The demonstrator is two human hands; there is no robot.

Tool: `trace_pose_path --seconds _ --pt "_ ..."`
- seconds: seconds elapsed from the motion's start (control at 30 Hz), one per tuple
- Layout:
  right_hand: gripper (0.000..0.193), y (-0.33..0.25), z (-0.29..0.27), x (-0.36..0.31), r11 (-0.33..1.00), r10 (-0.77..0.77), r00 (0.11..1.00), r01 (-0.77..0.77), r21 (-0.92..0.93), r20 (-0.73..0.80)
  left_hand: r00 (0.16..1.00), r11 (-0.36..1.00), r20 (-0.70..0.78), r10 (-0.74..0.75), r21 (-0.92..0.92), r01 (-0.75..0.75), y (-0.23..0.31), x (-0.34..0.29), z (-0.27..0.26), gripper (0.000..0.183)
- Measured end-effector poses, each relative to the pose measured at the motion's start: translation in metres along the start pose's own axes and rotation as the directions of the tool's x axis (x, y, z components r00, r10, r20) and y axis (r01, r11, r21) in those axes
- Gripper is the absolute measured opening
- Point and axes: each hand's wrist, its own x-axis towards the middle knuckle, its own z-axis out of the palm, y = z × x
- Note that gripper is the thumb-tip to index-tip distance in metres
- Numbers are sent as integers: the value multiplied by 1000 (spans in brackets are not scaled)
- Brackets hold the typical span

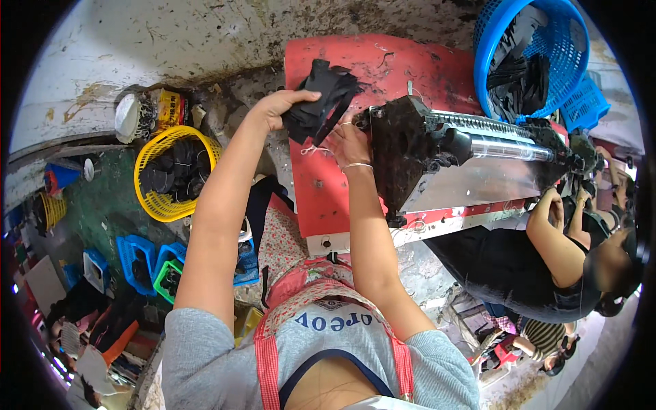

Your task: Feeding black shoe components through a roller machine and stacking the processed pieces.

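My left hand (288,106) is closed around a stack of thin black flat pieces (324,98), its thumb lying across the top. The pieces fan out unevenly over the red tabletop (318,195). Just below the stack's right side is my right hand (351,142), its thumb and fingers apart and close to the lower edges; whether they touch the pieces is hard to make out. A bracelet circles that wrist. Right beside this hand stands a dark machine (410,154) with a shiny metal roller (509,148) and a sloping metal plate.
A blue basket (484,61) with black pieces stands at the far right of the table. On the left, a yellow basket (145,193) holds more dark pieces, near blue crates (137,266) and a green one (164,287). A person in black (506,266) sits at the right.
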Motion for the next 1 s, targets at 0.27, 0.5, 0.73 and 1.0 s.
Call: trace_pose_path --seconds 0.27,0.5,0.73,1.0 --pt "32 -9 7 -15 985 166 985 -167 39 39 939 840 -150 310 505 -196 -49 -13 10 25" --pt "32 8 2 -20 971 233 946 -238 -9 223 852 403 -87 517 903 -152 -84 -57 33 35" --pt "33 35 -13 -58 971 214 817 -239 -24 535 748 300 -292 596 945 130 -132 -101 52 43" --pt "32 61 -5 -80 948 272 843 -152 -278 464 557 593 -483 675 805 -20 -183 -148 44 50"
